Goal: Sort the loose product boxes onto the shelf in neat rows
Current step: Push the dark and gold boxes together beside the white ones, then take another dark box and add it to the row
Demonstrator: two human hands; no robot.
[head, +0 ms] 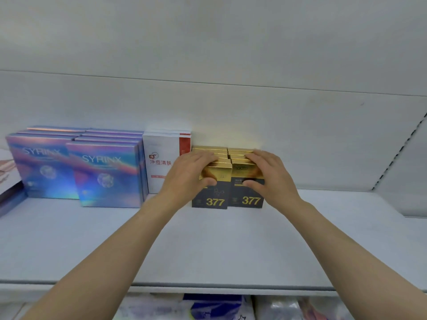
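Two rows of gold-and-black boxes marked 377 stand upright on the white shelf (208, 245), one row behind each front box. My left hand (187, 175) grips the left front box (213, 197), fingers over its gold top and thumb on its face. My right hand (270, 174) grips the right front box (248, 198) the same way. Both rows sit side by side, touching, against the back wall.
White boxes with a red stripe (161, 162) stand just left of the gold rows. Further left are two rows of iridescent SYRINX boxes (106, 176). The shelf surface to the right is bare up to a slotted upright (392, 158). Packaged goods (208, 307) lie on the shelf below.
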